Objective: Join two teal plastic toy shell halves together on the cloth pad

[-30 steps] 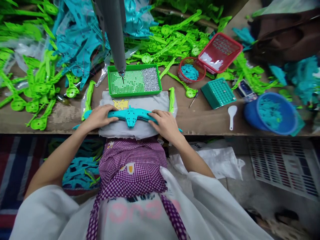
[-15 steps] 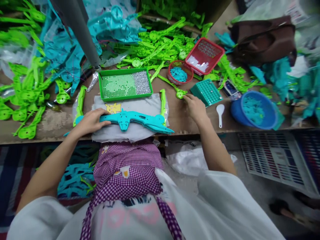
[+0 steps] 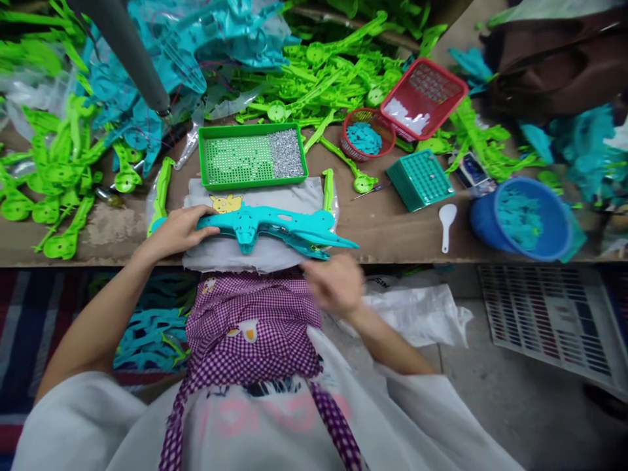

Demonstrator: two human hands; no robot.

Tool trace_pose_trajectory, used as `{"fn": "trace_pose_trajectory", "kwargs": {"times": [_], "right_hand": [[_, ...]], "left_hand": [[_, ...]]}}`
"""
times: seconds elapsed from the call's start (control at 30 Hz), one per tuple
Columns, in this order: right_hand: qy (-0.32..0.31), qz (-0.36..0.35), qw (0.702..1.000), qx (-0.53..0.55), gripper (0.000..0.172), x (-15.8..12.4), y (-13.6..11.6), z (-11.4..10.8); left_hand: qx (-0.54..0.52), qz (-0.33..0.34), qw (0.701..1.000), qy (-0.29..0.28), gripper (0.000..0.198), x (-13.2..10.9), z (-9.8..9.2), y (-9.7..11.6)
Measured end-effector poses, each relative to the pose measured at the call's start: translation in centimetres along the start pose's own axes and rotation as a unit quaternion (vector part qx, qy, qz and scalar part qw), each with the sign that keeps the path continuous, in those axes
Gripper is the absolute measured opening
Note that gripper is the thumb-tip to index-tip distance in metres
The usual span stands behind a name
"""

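Observation:
A turquoise plastic shell [image 3: 275,224] lies across the grey cloth [image 3: 265,259] at the table's front edge. My left hand [image 3: 179,230] is closed round the shell's left part, thumb in front and fingers behind. Near its right end, just in front of the table edge, my right hand [image 3: 337,282] is curled and smeared by motion; whether it holds anything is hidden. The shell's right end is tilted, and a gap shows along its lower side. Behind the cloth stands a green tray [image 3: 235,157] with small silvery parts.
A dark grey tool [image 3: 132,65] hangs at the upper left. To the right are red baskets [image 3: 426,98], a teal block with holes [image 3: 422,180], a white spoon [image 3: 446,226] and a blue bowl [image 3: 520,219]. Heaped lime-green parts [image 3: 324,85] lie behind.
My right hand has moved from beside the teal block towards me and left, to the shell's right end. That end has tipped and its gap shows more. The view has shifted slightly.

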State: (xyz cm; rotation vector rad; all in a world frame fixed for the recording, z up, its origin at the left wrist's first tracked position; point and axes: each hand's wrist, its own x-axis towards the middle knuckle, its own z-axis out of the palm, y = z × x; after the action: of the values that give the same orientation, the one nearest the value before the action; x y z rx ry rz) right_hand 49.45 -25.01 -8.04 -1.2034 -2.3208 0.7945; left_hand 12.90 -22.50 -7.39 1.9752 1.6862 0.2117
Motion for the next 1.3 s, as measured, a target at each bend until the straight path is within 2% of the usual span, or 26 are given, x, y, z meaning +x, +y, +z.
{"fn": "trace_pose_trajectory", "kwargs": {"times": [0.03, 0.07, 0.17, 0.33, 0.47, 0.6, 0.7, 0.83, 0.97, 1.1, 1.2, 1.3], "right_hand": [[-0.058, -0.038, 0.997, -0.024, 0.036, -0.1, -1.4, 2.1], [-0.081, -0.054, 0.994, -0.048, 0.038, 0.1, -2.4, 3.9], [-0.046, -0.048, 0.992, -0.105, 0.047, 1.9, -3.5, 7.4], [0.001, -0.018, 0.982, -0.188, 0.052, 3.9, -3.1, 8.6], [0.041, -0.005, 0.972, -0.231, 0.054, 4.1, -3.4, 9.5], [0.056, -0.016, 0.967, -0.246, 0.050, 3.9, -2.7, 10.0], [0.075, -0.069, 0.967, -0.234, 0.044, 3.3, -1.1, 9.9], [0.132, -0.167, 0.960, -0.182, 0.034, 1.8, 0.9, 9.5], [0.164, -0.224, 0.954, -0.109, 0.028, 0.1, 0.7, 8.3], [0.207, -0.172, 0.962, -0.042, 0.031, -0.2, -1.9, 5.7], [0.260, -0.113, 0.959, 0.008, 0.032, 0.8, -3.9, 3.2], [0.311, -0.053, 0.949, 0.008, 0.029, 2.2, -4.6, 1.8]], "left_hand": [[-0.001, 0.000, 1.000, 0.002, 0.046, 0.0, 0.0, 0.0], [-0.001, 0.001, 1.000, 0.003, 0.046, 0.0, 0.1, 0.0], [0.000, 0.011, 1.000, 0.005, 0.046, 0.0, 0.2, -0.1], [0.013, 0.029, 0.999, 0.014, 0.044, -0.1, 0.3, -0.2], [0.017, 0.042, 0.999, 0.020, 0.044, 0.0, 0.6, -0.4], [0.023, 0.058, 0.998, 0.021, 0.043, 0.0, 1.1, -0.7], [0.029, 0.066, 0.997, 0.022, 0.041, 0.0, 1.4, -1.0], [0.027, 0.064, 0.997, 0.014, 0.043, 0.1, 1.4, -1.1], [0.037, 0.061, 0.997, -0.001, 0.043, 0.0, 1.3, -0.9], [0.047, 0.058, 0.997, 0.003, 0.041, 0.0, 1.4, -0.8], [0.048, 0.064, 0.997, 0.005, 0.039, 0.1, 1.6, -0.9], [0.053, 0.067, 0.996, 0.006, 0.036, 0.0, 1.8, -0.8]]}}
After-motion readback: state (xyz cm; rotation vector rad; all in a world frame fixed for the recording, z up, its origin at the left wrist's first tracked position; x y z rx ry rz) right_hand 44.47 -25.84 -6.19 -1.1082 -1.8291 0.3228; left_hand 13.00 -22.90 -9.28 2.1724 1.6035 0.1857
